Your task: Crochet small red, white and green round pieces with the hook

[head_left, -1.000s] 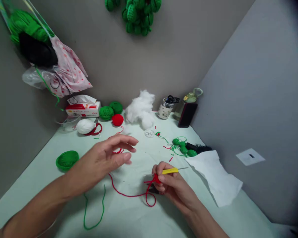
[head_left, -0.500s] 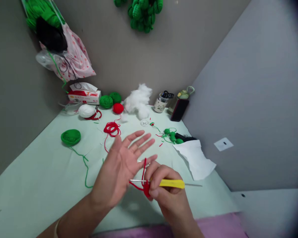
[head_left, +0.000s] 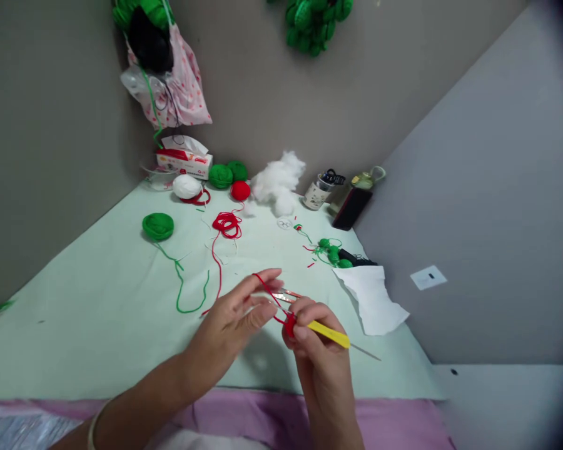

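My right hand (head_left: 321, 337) pinches a small red crochet piece (head_left: 290, 325) together with a crochet hook (head_left: 329, 333) that has a yellow handle. A thin metal rod (head_left: 366, 352) extends in line behind that handle. Over the index finger of my left hand (head_left: 232, 322) runs a strand of red yarn (head_left: 266, 287), leading down to the piece. The left fingers are bent, the thumb close beneath them. Partly hidden behind the hands, scissors (head_left: 285, 295) lie on the table. Another red strand goes from my left hand back to loose red coils (head_left: 227, 225).
Green yarn (head_left: 158, 226) lies at the left, a red ball (head_left: 240, 190) and white stuffing (head_left: 279, 181) at the back. At the right are small green pieces (head_left: 333, 253), white paper (head_left: 370, 300) and a phone (head_left: 352, 209) leaning upright. A tissue box (head_left: 185, 164) stands by the wall.
My left hand has turned from flat and spread to bent fingers, with red yarn now over the index finger. The hook has tilted, its handle end lower. The view has shifted.
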`<action>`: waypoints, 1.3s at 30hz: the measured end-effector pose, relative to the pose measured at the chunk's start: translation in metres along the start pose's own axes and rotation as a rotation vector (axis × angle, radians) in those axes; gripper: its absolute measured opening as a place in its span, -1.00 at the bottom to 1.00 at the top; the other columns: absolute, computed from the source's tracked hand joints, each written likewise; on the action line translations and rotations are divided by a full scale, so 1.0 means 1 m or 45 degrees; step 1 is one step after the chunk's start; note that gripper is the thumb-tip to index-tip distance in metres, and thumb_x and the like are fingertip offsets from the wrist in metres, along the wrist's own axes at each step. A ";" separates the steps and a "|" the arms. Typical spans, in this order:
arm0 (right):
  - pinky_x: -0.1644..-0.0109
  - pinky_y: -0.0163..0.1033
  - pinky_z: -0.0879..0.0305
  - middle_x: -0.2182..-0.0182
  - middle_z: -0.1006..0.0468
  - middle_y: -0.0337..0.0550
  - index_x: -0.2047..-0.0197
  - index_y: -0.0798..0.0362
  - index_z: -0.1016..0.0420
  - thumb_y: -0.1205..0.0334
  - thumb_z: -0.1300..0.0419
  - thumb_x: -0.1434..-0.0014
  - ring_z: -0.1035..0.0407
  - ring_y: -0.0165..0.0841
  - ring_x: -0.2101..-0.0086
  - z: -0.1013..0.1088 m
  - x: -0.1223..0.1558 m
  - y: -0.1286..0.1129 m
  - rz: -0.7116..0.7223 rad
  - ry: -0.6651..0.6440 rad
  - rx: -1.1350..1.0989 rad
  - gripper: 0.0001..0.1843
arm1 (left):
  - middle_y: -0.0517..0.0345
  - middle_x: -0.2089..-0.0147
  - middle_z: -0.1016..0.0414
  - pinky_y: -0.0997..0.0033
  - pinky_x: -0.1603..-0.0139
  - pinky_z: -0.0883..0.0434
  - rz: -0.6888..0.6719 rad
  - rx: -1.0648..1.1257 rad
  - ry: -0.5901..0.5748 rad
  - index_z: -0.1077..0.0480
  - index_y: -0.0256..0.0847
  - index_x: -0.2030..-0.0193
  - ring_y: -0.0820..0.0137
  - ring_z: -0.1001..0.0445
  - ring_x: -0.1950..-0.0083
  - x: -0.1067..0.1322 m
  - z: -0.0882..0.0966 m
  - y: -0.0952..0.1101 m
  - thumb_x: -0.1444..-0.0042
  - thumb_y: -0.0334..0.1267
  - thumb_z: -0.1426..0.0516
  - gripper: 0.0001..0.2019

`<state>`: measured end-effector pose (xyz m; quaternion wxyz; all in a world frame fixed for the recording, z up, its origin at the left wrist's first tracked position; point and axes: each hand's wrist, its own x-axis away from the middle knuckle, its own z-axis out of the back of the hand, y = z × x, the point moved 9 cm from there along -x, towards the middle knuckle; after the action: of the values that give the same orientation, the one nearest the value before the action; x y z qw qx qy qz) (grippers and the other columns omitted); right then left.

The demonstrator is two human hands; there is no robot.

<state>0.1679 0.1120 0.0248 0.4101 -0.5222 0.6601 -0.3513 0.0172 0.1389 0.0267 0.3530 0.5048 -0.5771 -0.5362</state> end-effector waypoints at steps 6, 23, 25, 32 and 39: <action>0.39 -0.34 -0.31 0.41 -0.53 -0.28 0.38 -0.06 -0.66 0.23 -0.51 -0.11 -0.40 -0.45 0.45 -0.009 0.000 0.008 0.024 -0.030 0.000 -0.88 | 0.28 0.30 -0.52 0.51 0.21 -0.45 0.252 0.658 0.059 -0.60 -0.11 -0.10 0.53 -0.48 0.35 0.010 -0.012 -0.019 -0.11 -0.28 -0.44 -0.61; 0.21 -0.29 -0.43 0.36 -0.58 -0.23 0.34 -0.09 -0.67 0.23 -0.47 -0.18 -0.48 -0.34 0.27 0.005 0.006 0.020 0.208 0.127 0.232 -0.91 | 0.23 0.26 -0.55 0.48 0.05 -0.51 0.277 0.589 0.147 -0.55 -0.06 -0.11 0.41 -0.57 0.16 0.019 -0.012 -0.035 -0.08 -0.16 -0.47 -0.54; 0.25 -0.28 -0.43 0.36 -0.57 -0.21 0.33 -0.09 -0.67 0.24 -0.44 -0.20 -0.48 -0.33 0.30 0.005 0.006 0.020 0.261 0.096 0.246 -0.93 | 0.24 0.31 -0.54 0.49 0.13 -0.50 0.296 0.592 0.187 -0.57 -0.09 -0.07 0.40 -0.56 0.21 0.017 -0.011 -0.037 -0.01 -0.16 -0.51 -0.52; 0.29 -0.26 -0.46 0.33 -0.61 -0.17 0.21 -0.11 -0.71 0.25 -0.37 -0.27 -0.51 -0.31 0.34 0.005 0.007 0.020 0.318 -0.022 0.284 -0.93 | 0.21 0.39 -0.54 0.40 0.21 -0.49 0.263 0.547 0.265 -0.62 -0.13 -0.04 0.36 -0.53 0.34 0.017 -0.005 -0.038 0.04 -0.03 -0.50 -0.50; 0.32 -0.28 -0.45 0.43 -0.62 -0.18 0.35 -0.04 -0.71 0.29 -0.48 -0.10 -0.50 -0.32 0.40 -0.001 0.003 0.011 0.287 0.005 0.260 -0.94 | 0.19 0.35 -0.53 0.40 0.19 -0.52 0.254 0.438 0.304 -0.64 -0.07 -0.03 0.32 -0.53 0.26 0.019 0.002 -0.043 0.04 -0.02 -0.51 -0.51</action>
<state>0.1622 0.1117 0.0145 0.4966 -0.3995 0.6763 -0.3694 0.0193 0.1250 -0.0182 0.3789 0.5580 -0.6610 -0.3288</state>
